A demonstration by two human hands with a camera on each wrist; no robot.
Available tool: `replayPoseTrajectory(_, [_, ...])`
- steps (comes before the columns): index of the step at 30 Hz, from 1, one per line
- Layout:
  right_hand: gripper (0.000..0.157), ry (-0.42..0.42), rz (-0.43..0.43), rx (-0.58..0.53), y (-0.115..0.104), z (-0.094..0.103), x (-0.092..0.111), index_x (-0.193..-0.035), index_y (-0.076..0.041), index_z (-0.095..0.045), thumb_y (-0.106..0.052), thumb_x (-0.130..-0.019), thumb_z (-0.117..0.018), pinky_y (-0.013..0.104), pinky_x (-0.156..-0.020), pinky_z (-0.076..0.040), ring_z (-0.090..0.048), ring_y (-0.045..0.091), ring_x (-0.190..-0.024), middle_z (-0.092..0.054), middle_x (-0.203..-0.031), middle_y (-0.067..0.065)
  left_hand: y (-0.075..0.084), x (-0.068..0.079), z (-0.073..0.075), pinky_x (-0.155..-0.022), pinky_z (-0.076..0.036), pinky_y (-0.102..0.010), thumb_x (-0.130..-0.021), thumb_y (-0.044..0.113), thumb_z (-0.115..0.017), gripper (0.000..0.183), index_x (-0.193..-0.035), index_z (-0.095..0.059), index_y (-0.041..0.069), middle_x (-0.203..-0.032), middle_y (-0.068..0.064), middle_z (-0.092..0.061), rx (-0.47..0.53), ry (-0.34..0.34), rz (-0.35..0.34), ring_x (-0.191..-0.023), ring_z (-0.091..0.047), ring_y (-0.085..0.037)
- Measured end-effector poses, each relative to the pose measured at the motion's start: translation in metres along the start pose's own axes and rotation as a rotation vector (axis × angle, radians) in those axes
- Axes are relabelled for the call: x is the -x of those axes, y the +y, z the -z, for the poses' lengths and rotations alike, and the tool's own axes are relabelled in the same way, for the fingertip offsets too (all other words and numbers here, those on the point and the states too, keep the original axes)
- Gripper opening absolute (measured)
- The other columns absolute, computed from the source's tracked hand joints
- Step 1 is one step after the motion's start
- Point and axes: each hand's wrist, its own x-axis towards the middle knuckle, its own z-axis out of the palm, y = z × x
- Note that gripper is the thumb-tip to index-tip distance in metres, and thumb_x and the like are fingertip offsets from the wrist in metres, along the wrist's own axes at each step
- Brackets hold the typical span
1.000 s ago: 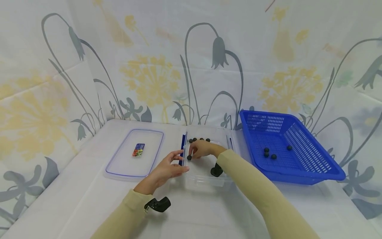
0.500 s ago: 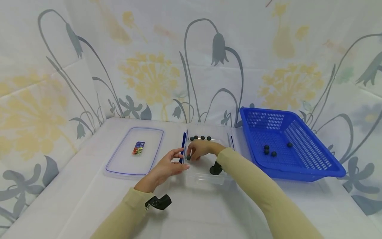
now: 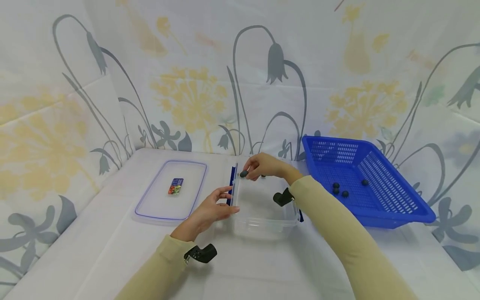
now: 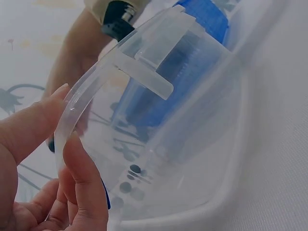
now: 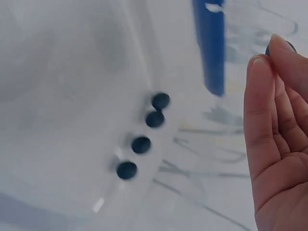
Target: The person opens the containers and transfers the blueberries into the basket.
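A clear plastic container (image 3: 266, 227) stands at the middle of the table, uncovered. My left hand (image 3: 210, 210) holds its left rim between thumb and fingers; the left wrist view shows them on both sides of the rim (image 4: 79, 98). Above the container's far left corner, my right hand (image 3: 267, 166) pinches a small dark ball (image 3: 243, 173) between thumb and fingertips. Several more dark balls (image 5: 141, 145) lie in a row along the container's far end in the right wrist view. From the head view my right hand mostly hides that row.
A clear lid with a blue seal (image 3: 157, 210) lies flat at left, a printed label (image 3: 175, 186) on it. At right stands a blue slotted basket (image 3: 378, 175) with several dark balls (image 3: 345, 193). Blue latches (image 3: 231, 183) flank the container. A flowered cloth (image 3: 187, 96) hangs behind.
My right hand has lifted the ball from low at the container's left side and moved it up and away, toward the far left corner. The left hand has stayed at the rim.
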Motion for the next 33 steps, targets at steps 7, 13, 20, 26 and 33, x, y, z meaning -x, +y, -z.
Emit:
replayPoseTrajectory(7, [0.028,0.103,-0.049,-0.048,-0.004,0.038,0.032,-0.109,0.001,-0.059,-0.010,-0.084,-0.069,0.037,-0.080,-0.051,-0.063,0.024,-0.080,-0.064,-0.088,0.014,0.000,-0.001,-0.002,-0.080,-0.050,-0.033,-0.077,0.002,-0.075,0.073,-0.139,-0.039,0.016,-0.124,-0.010,-0.041,-0.008,0.018,0.023,-0.088,-0.051,-0.019])
replayPoseTrajectory(13, [0.032,0.183,-0.066,-0.012,0.009,0.064,0.056,-0.112,0.001,-0.058,-0.013,-0.085,-0.069,0.037,-0.079,-0.051,-0.063,0.023,-0.080,-0.064,-0.090,0.016,-0.001,0.001,-0.001,-0.082,-0.050,-0.034,-0.078,0.002,-0.074,0.073,-0.140,-0.038,0.014,-0.125,-0.011,-0.040,0.001,0.004,0.012,-0.085,-0.052,-0.018])
replayPoseTrajectory(20, [0.035,0.274,-0.093,-0.045,0.032,0.087,0.088,-0.114,0.005,-0.055,-0.010,-0.085,-0.069,0.041,-0.082,-0.050,-0.063,0.023,-0.080,-0.063,-0.088,0.013,-0.003,0.002,-0.001,-0.081,-0.050,-0.034,-0.078,0.002,-0.074,0.073,-0.140,-0.038,0.014,-0.127,-0.010,-0.041,-0.003,0.010,0.005,-0.085,-0.051,-0.018])
replayPoseTrajectory(26, [0.039,0.317,-0.153,-0.006,0.053,0.104,0.122,-0.115,0.004,-0.054,-0.017,-0.085,-0.069,0.045,-0.087,-0.046,-0.062,0.027,-0.090,-0.061,-0.089,0.011,-0.004,0.002,-0.001,-0.080,-0.049,-0.032,-0.077,0.002,-0.074,0.073,-0.140,-0.039,0.013,-0.125,-0.011,-0.041,0.006,0.010,-0.002,-0.084,-0.050,-0.018])
replayPoseTrajectory(33, [0.039,0.353,-0.188,0.045,0.079,0.123,0.158,-0.115,0.002,-0.052,-0.020,-0.087,-0.067,0.048,-0.088,-0.044,-0.062,0.020,-0.087,-0.062,-0.098,0.019,-0.002,0.003,-0.001,-0.082,-0.050,-0.034,-0.079,0.002,-0.073,0.072,-0.140,-0.038,0.014,-0.125,-0.010,-0.040,0.017,0.000,-0.020,-0.084,-0.052,-0.018])
